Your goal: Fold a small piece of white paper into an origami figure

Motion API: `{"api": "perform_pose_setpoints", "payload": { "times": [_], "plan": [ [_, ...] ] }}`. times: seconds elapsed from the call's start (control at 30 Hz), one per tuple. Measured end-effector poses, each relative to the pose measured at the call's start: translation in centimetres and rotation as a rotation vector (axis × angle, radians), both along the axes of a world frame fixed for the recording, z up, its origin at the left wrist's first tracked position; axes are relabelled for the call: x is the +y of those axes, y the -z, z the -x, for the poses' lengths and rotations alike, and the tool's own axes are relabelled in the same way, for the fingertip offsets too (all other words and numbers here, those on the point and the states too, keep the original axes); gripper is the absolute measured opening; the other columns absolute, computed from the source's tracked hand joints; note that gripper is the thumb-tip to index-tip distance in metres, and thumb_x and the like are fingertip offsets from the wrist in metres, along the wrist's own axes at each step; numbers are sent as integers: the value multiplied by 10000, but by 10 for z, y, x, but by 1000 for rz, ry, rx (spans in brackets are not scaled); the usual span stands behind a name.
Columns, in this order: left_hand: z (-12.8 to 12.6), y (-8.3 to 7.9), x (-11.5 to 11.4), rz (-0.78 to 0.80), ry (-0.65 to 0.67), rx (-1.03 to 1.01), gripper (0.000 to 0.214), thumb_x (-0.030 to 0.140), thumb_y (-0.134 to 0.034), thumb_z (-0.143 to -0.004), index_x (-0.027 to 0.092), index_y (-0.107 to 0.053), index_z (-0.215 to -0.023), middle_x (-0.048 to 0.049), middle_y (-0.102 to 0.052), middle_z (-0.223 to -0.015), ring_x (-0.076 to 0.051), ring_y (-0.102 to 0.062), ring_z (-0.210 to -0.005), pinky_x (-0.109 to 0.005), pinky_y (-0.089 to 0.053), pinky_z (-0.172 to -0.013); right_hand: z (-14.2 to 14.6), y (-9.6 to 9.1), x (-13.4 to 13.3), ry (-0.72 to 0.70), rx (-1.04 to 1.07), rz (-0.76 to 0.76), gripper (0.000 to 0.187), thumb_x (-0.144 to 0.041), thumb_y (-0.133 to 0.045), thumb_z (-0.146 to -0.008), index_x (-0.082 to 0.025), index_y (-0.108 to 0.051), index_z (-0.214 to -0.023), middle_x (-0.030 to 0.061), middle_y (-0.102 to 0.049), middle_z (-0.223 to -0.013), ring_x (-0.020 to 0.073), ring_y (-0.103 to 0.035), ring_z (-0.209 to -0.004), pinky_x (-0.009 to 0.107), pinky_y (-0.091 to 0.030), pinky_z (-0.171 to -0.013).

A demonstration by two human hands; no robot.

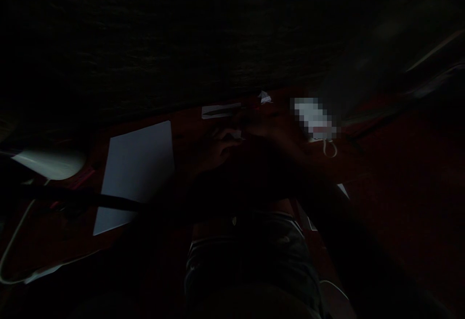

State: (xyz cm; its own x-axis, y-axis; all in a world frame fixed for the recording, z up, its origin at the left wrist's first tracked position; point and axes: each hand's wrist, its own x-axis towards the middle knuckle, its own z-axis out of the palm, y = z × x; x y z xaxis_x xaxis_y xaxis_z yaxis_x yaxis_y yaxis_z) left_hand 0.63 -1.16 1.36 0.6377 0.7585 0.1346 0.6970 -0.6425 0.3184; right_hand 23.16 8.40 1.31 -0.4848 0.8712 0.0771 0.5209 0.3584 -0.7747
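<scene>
The picture is very dark. My left hand (pixel 217 148) is low over the reddish table with its fingers bent and pressed about a small pale piece of paper (pixel 236 134). My right hand (pixel 259 126) is just to the right, close to the same piece; its fingers are lost in shadow, and I cannot tell whether it holds anything. Just beyond the hands lies a white strip (pixel 209 115) with a dark, slim, pointed object (pixel 220 112) across it. A small crumpled white paper (pixel 265 98) sits behind my right hand.
A large white sheet (pixel 140 159) lies to the left, a dark bar crossing its lower part. Further left are a white lamp-like shade (pixel 53 160) and a pale cable (pixel 16 239). On the right is a blurred-out whitish object (pixel 313 118) with a looped cord (pixel 330 149).
</scene>
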Motion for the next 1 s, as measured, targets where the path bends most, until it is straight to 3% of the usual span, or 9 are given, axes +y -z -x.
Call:
{"api": "perform_pose_setpoints", "payload": {
  "times": [0.1, 0.37, 0.6, 0.7, 0.83, 1.0],
  "plan": [
    [-1, 1, 1, -9, -7, 11, 532, 119, -588, -1001, 321, -780, -1455, -70, -602, -1620, -351, -527, -1521, -631, -467, -1311, 2, -5, -5, 18, -32, 55, 207, -41, -723, -879, -190, -799, -1002, 68, -840, -1187, 225, -775, -1129, 343, -621, -1039],
    [-5, 0, 0, -64, -7, 68, 520, 137, -598, -1003, 312, -787, -1455, -78, -627, -1610, -368, -561, -1465, -657, -444, -1296, 6, -8, -5, 55, -99, 78, 241, -3, -704, -884, -185, -805, -1004, 67, -835, -1187, 217, -776, -1087, 335, -633, -1015],
    [7, 7, 3, -33, 3, -9, 531, 153, -611, -1027, 386, -766, -1479, -60, -521, -1659, -358, -457, -1580, -656, -435, -1328, 0, -11, -13, -61, -58, 47, 306, -20, -635, -981, -169, -843, -1150, 108, -830, -1337, 211, -760, -1204, 319, -567, -1069],
    [8, 11, 4, -55, -17, -63, 508, 164, -641, -1021, 392, -780, -1452, -60, -472, -1682, -358, -432, -1590, -664, -434, -1326, -3, -9, -11, -42, -48, 58, 237, -103, -641, -1018, -192, -858, -1054, 93, -850, -1249, 209, -776, -1105, 320, -580, -993],
    [4, 12, 3, -84, -40, -97, 432, 151, -658, -1001, 351, -824, -1346, -66, -470, -1683, -361, -437, -1590, -652, -420, -1332, -7, -3, -5, -109, -72, 28, 146, -126, -773, -879, -216, -844, -969, 37, -844, -1102, 182, -752, -978, 279, -571, -900],
    [2, 10, 3, -121, -110, -227, 257, 185, -620, -1037, 248, -786, -1224, -112, -553, -1601, -328, -517, -1539, -582, -452, -1305, -5, 5, 2, -62, 54, 80, 82, -163, -788, -826, -200, -763, -894, 28, -781, -1004, 180, -705, -942, 289, -558, -893]
  ]
}}
